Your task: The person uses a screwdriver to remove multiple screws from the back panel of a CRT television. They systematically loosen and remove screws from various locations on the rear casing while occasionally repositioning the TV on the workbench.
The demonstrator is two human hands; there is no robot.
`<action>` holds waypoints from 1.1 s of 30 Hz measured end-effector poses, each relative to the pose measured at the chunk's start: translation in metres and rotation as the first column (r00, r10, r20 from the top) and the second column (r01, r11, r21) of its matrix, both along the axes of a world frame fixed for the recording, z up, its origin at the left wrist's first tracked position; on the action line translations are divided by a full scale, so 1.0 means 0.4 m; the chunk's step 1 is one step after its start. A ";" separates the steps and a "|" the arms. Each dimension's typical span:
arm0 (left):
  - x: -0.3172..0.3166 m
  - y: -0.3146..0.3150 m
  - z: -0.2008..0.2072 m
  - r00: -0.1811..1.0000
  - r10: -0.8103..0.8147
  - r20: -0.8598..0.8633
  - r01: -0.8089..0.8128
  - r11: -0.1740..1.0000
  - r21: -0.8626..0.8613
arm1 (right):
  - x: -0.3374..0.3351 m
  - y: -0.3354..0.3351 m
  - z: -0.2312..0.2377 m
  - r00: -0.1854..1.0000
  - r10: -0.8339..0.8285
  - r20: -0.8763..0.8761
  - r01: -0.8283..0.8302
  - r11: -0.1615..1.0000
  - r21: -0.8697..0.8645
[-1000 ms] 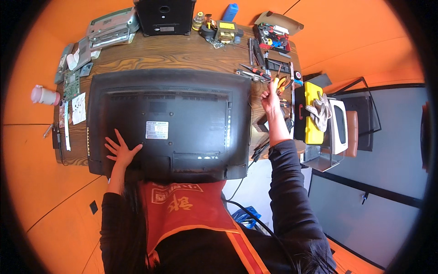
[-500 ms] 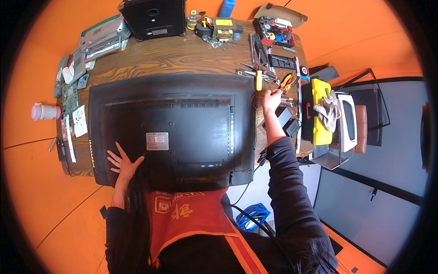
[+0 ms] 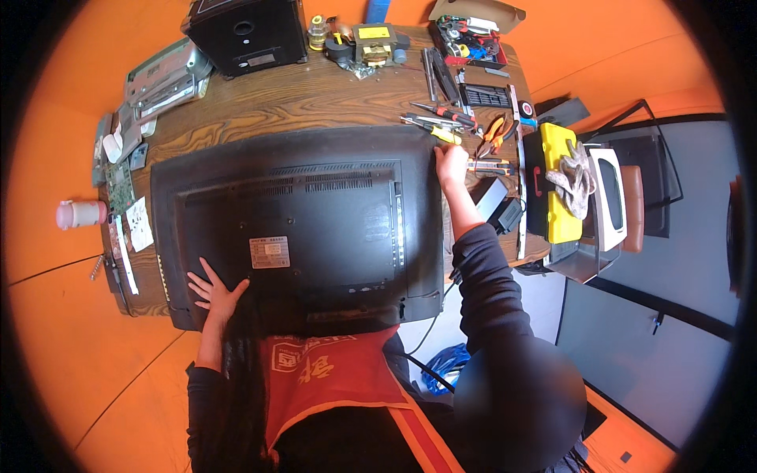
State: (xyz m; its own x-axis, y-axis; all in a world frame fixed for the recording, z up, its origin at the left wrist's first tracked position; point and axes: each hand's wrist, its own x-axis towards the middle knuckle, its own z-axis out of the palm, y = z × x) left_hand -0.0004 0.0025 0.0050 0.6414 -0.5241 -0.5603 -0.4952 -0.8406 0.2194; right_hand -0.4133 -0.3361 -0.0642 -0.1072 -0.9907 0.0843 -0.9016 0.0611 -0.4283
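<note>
Left hand (image 3: 219, 300) spread flat on the near left of a dark flat-screen TV's back (image 3: 339, 209); right hand (image 3: 452, 165) by its far right corner, right at a yellow-handled screwdriver (image 3: 446, 135), grip unclear. Pliers (image 3: 494, 135) and a utility knife (image 3: 490, 166) on the bench (image 3: 331, 98) to the right, speaker box (image 3: 246, 41) far left, circuit board (image 3: 120, 186) left. Glove (image 3: 572, 185) on a yellow-and-black case (image 3: 563, 225), right.

1 head-worn fisheye view looks down on the table (image 3: 244, 104).
</note>
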 end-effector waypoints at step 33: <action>-0.001 0.004 -0.014 0.998 -0.019 0.058 0.019 1.000 0.011 | 0.011 -0.063 0.057 0.822 0.552 -0.143 -0.567 0.816 -0.111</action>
